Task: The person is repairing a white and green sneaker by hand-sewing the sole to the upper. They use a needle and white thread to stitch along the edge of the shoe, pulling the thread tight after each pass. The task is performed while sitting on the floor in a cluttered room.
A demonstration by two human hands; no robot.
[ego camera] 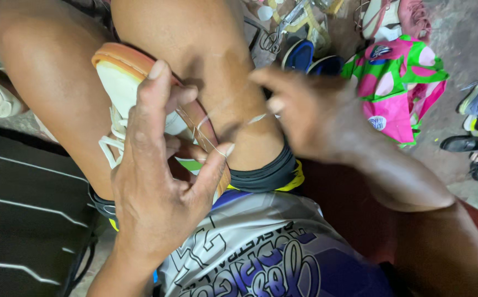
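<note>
Your left hand (pixel 156 181) steadies the white lace-up shoe with the orange-edged sole (pixel 126 82), wedged between your knees, toe pointing away from you. Its grip is partly closed, fingers on the upper and thumb against the sole edge. The thin pale thread (pixel 211 124) runs from the sole edge rightward to your right hand (pixel 310 113), whose grip is pinched together on the thread's far end. The thread lies nearly level, across the shoe's long axis. The left hand is nearer the shoe.
</note>
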